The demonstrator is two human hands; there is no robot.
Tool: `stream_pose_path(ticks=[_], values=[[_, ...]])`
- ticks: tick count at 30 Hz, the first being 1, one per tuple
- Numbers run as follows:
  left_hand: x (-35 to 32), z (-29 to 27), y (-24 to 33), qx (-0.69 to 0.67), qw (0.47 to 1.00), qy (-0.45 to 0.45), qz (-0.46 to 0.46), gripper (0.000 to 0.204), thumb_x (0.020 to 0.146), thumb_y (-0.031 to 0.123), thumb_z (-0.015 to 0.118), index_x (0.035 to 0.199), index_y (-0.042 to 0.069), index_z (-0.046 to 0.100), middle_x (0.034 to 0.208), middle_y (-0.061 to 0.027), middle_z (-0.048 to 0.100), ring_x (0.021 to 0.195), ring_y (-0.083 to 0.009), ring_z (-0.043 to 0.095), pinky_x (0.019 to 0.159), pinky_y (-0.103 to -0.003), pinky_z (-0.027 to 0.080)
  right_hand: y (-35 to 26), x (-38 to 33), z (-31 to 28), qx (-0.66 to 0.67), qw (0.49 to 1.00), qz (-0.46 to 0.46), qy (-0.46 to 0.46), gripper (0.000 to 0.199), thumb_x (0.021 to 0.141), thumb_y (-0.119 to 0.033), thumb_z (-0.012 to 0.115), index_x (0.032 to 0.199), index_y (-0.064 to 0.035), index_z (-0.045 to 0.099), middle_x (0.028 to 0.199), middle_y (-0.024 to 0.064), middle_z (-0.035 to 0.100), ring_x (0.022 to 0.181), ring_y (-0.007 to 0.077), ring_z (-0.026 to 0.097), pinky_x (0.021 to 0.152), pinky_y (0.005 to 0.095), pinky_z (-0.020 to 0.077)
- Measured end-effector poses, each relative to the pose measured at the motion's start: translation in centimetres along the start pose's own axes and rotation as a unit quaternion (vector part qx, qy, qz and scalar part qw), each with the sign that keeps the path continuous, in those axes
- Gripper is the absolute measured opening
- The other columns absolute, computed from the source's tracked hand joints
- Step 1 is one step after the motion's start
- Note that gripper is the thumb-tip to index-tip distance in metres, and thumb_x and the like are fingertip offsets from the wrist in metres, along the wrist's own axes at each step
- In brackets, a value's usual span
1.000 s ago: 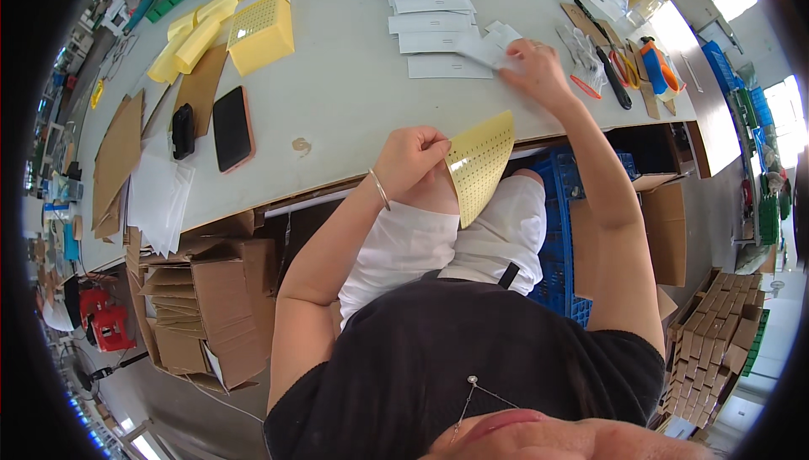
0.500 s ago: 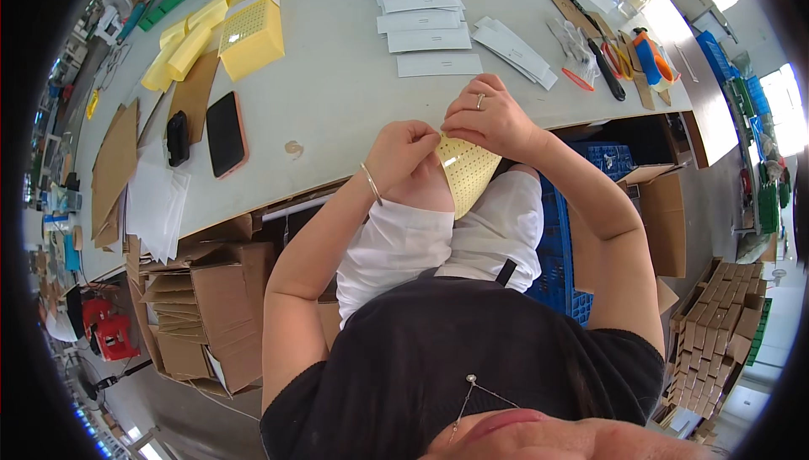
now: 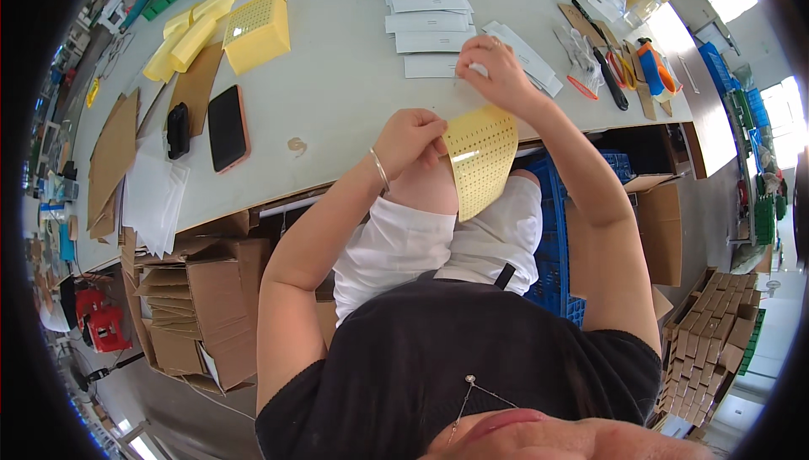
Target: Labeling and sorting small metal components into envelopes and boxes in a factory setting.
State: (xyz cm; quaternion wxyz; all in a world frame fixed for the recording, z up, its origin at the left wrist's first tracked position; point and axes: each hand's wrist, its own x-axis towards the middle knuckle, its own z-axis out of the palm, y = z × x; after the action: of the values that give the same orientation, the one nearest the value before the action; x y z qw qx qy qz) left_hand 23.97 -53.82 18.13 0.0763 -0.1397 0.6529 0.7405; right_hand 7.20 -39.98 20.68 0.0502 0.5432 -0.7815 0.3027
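"Head view, both hands mid-frame. State of each grip?"

"Left hand (image 3: 413,138): clamped on the upper left edge of a yellow perforated sheet (image 3: 484,161). Right hand (image 3: 497,71): thumb and fingers curled close, a pale spot (image 3: 479,69) at the tips; cannot tell whether anything is pinched."

"Where is the sheet?"

"Centre of frame, by the front edge of the counter (image 3: 337,93), over the lap (image 3: 400,237). Bowed, tilted; longest visible edge runs down the frame. Foreshortened, so true long axis unsure."

"Bearing from the right grip?"

"Below it. Fingertips apart from the sheet; wrist close by its upper right corner. Left hand is nearer, touching."

"Around the right hand?"

"White cards (image 3: 428,42) in an overlapping column, upper left; the lowest just beside the fingers. Fanned pale strips (image 3: 533,64) to the right, partly hidden."
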Motion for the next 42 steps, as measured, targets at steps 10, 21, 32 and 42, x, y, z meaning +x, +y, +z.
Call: stream_pose_path(ticks=[10, 21, 32, 42], values=[[-0.1, 0.4, -0.2, 0.053, 0.998, 0.010, 0.025, 0.023, 0.086, 0.018, 0.056, 0.079, -0.003, 0.064, 0.064, -0.0073, 0.063, 0.047, -0.0105, 0.056, 0.045, -0.024, 0.046, 2.6, 1.6, 2.9, -0.105, 0.986, 0.129, 0.001, 0.017, 0.082, -0.025, 0.061, 0.093, -0.0123, 0.064, 0.102, 0.0058, 0.059, 0.103, 0.0245, 0.052, 0.093, 0.0412, 0.0326], [0.2, 0.8, 0.3, 0.098, 0.991, -0.086, 0.034, 0.023, 0.086, 0.019, 0.058, 0.079, -0.002, 0.063, 0.062, -0.0058, 0.061, 0.047, -0.0095, 0.055, 0.045, -0.024, 0.045, 1.3, -2.3, -0.6, -0.044, 0.995, -0.019, -0.090, 0.028, 0.076, -0.021, 0.070, 0.097, -0.0060, 0.059, 0.100, 0.0102, 0.059, 0.102, 0.0284, 0.053, 0.091, 0.0404, 0.0395], [5.4, -2.4, 2.1, 0.120, 0.984, -0.094, 0.088, 0.024, 0.087, 0.021, 0.058, 0.076, 0.000, 0.061, 0.062, -0.0041, 0.060, 0.047, -0.0075, 0.053, 0.044, -0.023, 0.044, 6.1, -2.9, -4.9, -0.183, 0.971, 0.148, -0.029, 0.035, 0.072, -0.028, 0.067, 0.097, -0.0066, 0.056, 0.097, 0.0110, 0.059, 0.101, 0.0286, 0.053, 0.093, 0.0422, 0.0320], [6.8, -3.4, 1.9, 0.051, 0.991, -0.078, 0.091, 0.023, 0.092, 0.021, 0.053, 0.084, 0.001, 0.061, 0.069, -0.0042, 0.062, 0.051, -0.0081, 0.055, 0.049, -0.022, 0.046, 3.0, -0.6, -3.1, 0.035, 0.993, 0.099, 0.043, 0.020, 0.078, -0.021, 0.066, 0.094, -0.0093, 0.067, 0.101, 0.0094, 0.063, 0.098, 0.0266, 0.056, 0.091, 0.0387, 0.0395]])
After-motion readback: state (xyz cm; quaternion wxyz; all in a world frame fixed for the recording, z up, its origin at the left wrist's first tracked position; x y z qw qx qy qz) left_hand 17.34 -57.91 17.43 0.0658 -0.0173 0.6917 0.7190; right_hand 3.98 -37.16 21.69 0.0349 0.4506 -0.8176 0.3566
